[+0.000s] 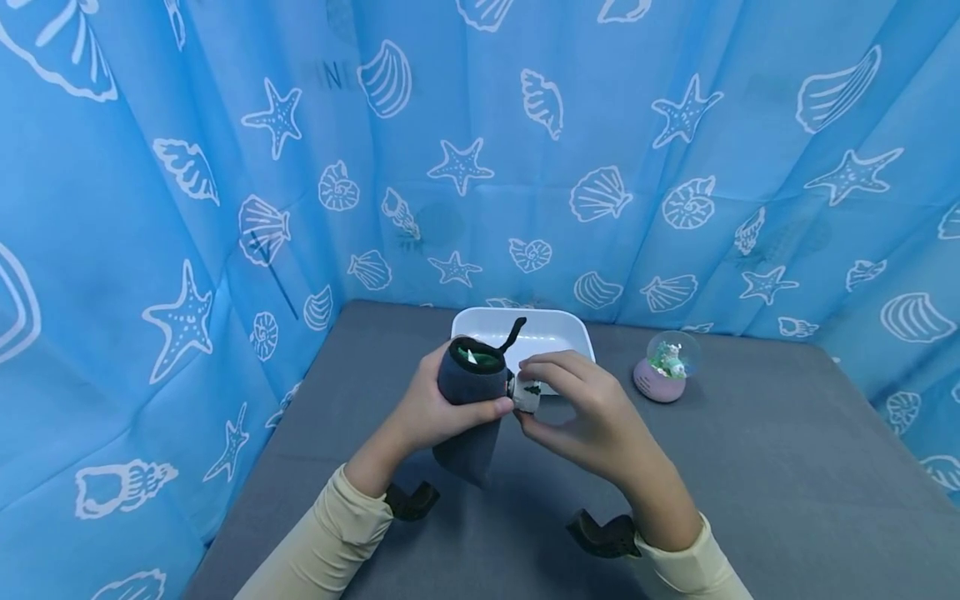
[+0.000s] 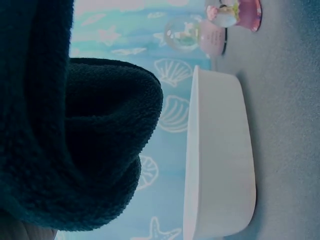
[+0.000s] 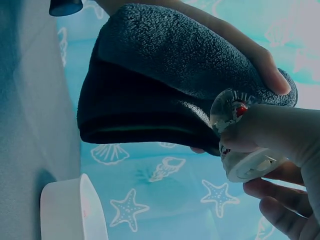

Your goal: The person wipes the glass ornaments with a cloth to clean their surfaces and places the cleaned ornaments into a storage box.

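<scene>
A dark grey fleecy cloth (image 1: 472,383) with a greenish inner side hangs bunched in my left hand (image 1: 427,398), its lower end drooping above the table. My right hand (image 1: 596,408) pinches a small snow globe (image 3: 252,165) by its white base, which bears dark green tree shapes in the head view. The clear dome, with something red inside, lies against the cloth in the right wrist view. My left thumb presses the cloth right beside the globe. In the left wrist view the cloth (image 2: 110,115) hides both hands.
Behind the hands stands a white rectangular basin (image 1: 558,321) on the grey table (image 1: 765,433). A snow globe with a lilac base (image 1: 660,382) is to its right. Another pink-based globe (image 2: 247,12) shows in the left wrist view. Blue shell-patterned curtains (image 1: 465,225) border the table.
</scene>
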The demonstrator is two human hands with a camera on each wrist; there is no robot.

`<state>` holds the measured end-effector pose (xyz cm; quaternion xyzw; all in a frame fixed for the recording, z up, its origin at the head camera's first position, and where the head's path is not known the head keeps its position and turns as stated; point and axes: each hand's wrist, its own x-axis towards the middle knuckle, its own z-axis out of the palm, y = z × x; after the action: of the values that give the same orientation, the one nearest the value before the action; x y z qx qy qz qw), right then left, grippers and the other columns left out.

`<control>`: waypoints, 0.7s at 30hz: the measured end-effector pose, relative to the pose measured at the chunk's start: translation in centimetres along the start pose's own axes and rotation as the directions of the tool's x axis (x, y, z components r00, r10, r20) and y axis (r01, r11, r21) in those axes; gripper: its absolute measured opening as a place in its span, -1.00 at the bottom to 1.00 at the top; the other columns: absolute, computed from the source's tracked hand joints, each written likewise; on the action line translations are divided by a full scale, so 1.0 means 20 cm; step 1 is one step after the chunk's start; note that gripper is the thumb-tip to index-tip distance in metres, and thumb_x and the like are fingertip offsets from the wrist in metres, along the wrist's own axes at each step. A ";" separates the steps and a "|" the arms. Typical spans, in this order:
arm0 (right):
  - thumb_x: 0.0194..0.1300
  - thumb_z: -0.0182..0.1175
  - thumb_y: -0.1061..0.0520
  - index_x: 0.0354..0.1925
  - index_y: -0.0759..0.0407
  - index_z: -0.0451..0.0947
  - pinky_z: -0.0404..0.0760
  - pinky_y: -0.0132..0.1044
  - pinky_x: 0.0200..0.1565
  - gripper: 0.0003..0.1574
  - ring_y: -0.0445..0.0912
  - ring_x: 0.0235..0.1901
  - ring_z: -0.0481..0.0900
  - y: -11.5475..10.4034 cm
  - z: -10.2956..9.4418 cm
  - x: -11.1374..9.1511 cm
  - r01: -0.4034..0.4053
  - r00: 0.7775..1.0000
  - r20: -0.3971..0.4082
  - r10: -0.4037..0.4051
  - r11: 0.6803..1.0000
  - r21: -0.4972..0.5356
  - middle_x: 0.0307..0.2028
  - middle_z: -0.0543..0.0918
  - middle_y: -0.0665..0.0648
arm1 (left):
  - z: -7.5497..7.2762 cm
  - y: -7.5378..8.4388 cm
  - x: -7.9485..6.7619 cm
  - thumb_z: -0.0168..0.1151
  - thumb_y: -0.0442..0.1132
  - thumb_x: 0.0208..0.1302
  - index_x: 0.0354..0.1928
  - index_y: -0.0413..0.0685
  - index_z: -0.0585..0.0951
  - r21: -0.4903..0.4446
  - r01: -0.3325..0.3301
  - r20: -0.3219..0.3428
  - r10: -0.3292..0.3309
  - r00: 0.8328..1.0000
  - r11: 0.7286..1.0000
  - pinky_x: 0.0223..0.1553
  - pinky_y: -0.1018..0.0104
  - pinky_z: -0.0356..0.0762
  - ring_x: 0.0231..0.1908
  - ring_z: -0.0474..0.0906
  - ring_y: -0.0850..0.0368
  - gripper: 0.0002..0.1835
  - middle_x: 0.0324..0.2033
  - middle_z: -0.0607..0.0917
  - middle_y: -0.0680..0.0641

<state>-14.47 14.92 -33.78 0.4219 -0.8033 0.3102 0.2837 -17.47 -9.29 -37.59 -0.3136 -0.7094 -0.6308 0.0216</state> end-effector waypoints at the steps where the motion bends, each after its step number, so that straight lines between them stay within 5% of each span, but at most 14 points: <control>1: -0.04 0.63 0.31 0.03 0.20 0.72 0.58 -0.43 0.21 -0.40 0.01 0.04 0.72 0.00 0.00 0.00 0.005 1.000 -0.001 -0.005 1.000 -0.009 -0.01 0.78 0.14 | 0.00 0.00 0.00 0.57 0.10 0.23 0.25 0.10 0.57 0.001 0.003 0.000 -0.003 1.000 1.000 0.01 -0.04 0.68 -0.05 0.70 -0.01 -0.39 0.00 0.72 -0.04; 5: -0.08 0.64 0.34 0.03 0.20 0.72 0.61 -0.34 0.19 -0.38 0.03 0.05 0.73 -0.01 0.00 0.00 0.019 1.000 -0.008 -0.019 0.999 -0.030 -0.01 0.78 0.16 | 0.00 0.00 0.00 0.57 0.12 0.23 0.25 0.10 0.57 0.003 0.008 0.002 -0.008 1.000 1.000 0.02 -0.05 0.68 -0.04 0.70 0.00 -0.38 0.01 0.71 -0.04; 21: -0.02 0.64 0.32 0.05 0.22 0.71 0.48 -0.51 0.31 -0.39 0.07 0.10 0.71 -0.03 -0.02 0.01 -0.005 1.000 0.005 0.005 1.000 0.004 0.05 0.75 0.20 | 0.00 0.01 0.00 0.59 0.01 0.21 0.24 0.09 0.58 -0.004 0.003 -0.004 -0.003 1.000 1.000 0.07 -0.14 0.62 -0.03 0.69 -0.01 -0.40 0.01 0.72 -0.04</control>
<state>-14.01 14.83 -33.22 0.4214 -0.8043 0.3116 0.2801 -17.41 -9.36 -37.35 -0.3115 -0.7087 -0.6327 0.0216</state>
